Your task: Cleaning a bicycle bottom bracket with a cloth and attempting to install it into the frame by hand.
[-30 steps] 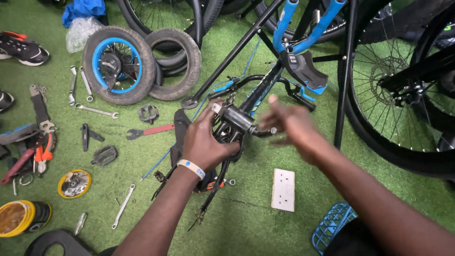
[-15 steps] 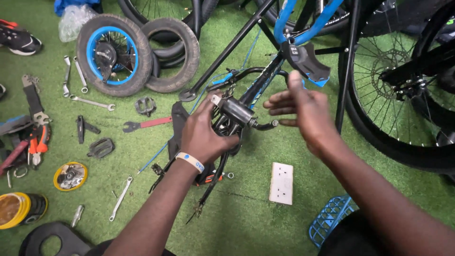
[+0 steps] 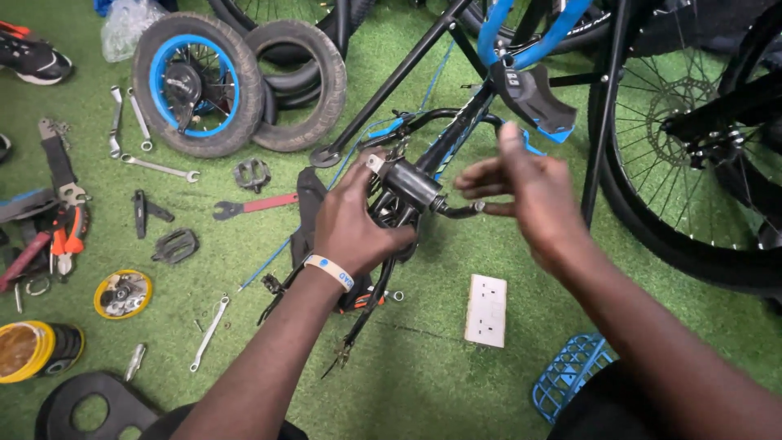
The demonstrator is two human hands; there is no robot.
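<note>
The left hand (image 3: 358,224) is wrapped around a black bicycle part (image 3: 411,186), a stubby cylinder on a dark frame piece, fingers curled tight about it just left of the picture's centre; a pale wristband (image 3: 330,271) circles that wrist. At three o'clock from it the right hand (image 3: 525,195) hangs with fingers loosely spread and the thumb raised, its fingertips touching or just beside a thin curved metal rod (image 3: 456,210) that juts from the cylinder; whether they pinch it cannot be told. At twelve o'clock from the grip a blue and black bicycle frame (image 3: 521,49) slants upward, and at two to three o'clock stands a large spoked wheel (image 3: 692,155). At six o'clock, on the green turf (image 3: 423,375), lies a white double wall socket (image 3: 485,310), with a blue plastic basket (image 3: 570,376) at five o'clock. At ten o'clock rest a small blue-rimmed wheel (image 3: 194,81) and a bare tyre (image 3: 305,85) leaning on it. At nine o'clock lie a red-handled spanner (image 3: 257,205), two black pedals (image 3: 175,244) and several silver wrenches (image 3: 159,167); farther, at eight o'clock, a yellow dish of small parts (image 3: 122,293).
</note>
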